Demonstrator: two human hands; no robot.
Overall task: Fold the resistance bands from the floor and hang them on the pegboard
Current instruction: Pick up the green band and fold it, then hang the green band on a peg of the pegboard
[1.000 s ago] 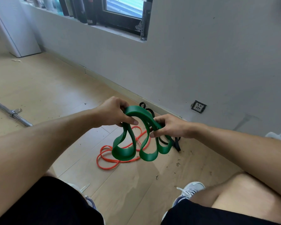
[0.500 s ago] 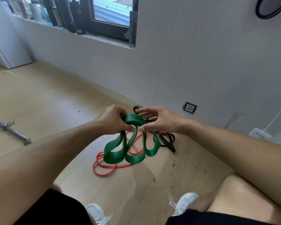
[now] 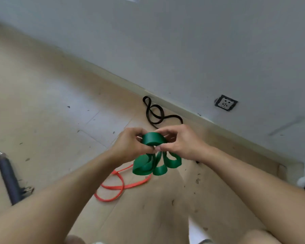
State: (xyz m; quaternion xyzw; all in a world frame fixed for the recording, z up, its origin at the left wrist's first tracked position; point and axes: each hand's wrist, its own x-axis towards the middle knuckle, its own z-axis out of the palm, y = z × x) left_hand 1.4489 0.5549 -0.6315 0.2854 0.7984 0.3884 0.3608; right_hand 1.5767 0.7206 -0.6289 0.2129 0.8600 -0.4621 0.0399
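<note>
Because it is soft, light and springy, the green band (image 3: 154, 140) at the middle of the frame is pinched at its bunched top by the left hand (image 3: 128, 145) and right hand (image 3: 180, 142), so its loops likely cannot spring open.

A room used as a home gym: pale wood-plank floor (image 3: 42, 111) against a plain grey wall (image 3: 183, 41) with a socket (image 3: 225, 102); resistance bands, orange (image 3: 120, 188) and black (image 3: 155, 113), lie loose; a metal bar (image 3: 7, 176) rests nearby.
</note>
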